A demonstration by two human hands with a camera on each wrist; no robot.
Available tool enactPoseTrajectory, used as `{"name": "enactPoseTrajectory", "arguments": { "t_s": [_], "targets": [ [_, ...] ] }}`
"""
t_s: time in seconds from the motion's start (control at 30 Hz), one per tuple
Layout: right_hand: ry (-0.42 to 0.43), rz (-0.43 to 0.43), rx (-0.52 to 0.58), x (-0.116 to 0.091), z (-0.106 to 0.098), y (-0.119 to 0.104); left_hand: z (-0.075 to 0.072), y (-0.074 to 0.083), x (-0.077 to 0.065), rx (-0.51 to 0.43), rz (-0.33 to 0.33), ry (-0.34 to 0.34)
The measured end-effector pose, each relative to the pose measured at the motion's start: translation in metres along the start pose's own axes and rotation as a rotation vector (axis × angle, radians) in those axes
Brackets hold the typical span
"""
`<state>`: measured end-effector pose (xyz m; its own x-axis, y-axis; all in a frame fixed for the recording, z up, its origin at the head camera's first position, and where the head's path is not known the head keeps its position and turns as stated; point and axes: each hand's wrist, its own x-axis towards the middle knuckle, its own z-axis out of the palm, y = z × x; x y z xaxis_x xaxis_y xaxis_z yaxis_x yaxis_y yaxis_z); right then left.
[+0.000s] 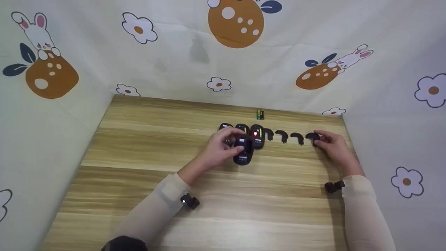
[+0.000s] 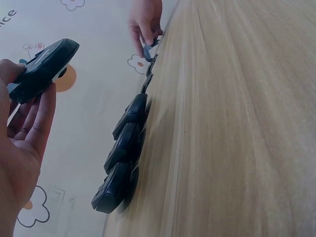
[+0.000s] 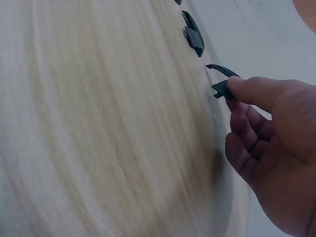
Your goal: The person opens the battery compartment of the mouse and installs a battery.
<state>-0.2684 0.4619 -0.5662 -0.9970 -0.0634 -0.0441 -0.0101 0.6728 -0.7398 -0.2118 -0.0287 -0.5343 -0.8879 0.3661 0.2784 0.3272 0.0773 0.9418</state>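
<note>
My left hand (image 1: 217, 149) holds a black computer mouse (image 1: 243, 158), thumb on its underside, which faces up with a dark slot along one side. In the left wrist view this mouse (image 2: 47, 69) is raised above the table. My right hand (image 1: 337, 149) pinches a black curved battery cover (image 3: 223, 89) between thumb and fingers at the right end of a row of similar covers (image 1: 281, 136). Behind the held mouse, several more mice lie belly up side by side; the rightmost mouse (image 1: 258, 141) shows a red light and a yellow-green battery inside. The leftmost one is partly hidden by my left hand.
Two small batteries (image 1: 260, 114) lie together near the back edge of the wooden table (image 1: 258, 202). A patterned cloth wall (image 1: 174, 69) rises right behind the table and along both sides. A small black camera sits on each wrist.
</note>
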Motion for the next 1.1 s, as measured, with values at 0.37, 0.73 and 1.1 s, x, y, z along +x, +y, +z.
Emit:
{"name": "enactPoseTrajectory", "arguments": {
  "t_s": [0.37,0.73,1.1],
  "targets": [
    [-0.018,-0.029,-0.099,0.005,0.002,0.004,0.0,-0.002,0.002,0.008,0.04,0.003],
    [0.017,0.023,-0.058,0.006,0.005,0.0,-0.002,-0.003,0.001,0.009,0.01,0.015],
    [0.118,-0.051,0.014,0.024,0.032,-0.04,-0.004,-0.003,0.0,0.002,0.011,0.024]
  ]
}}
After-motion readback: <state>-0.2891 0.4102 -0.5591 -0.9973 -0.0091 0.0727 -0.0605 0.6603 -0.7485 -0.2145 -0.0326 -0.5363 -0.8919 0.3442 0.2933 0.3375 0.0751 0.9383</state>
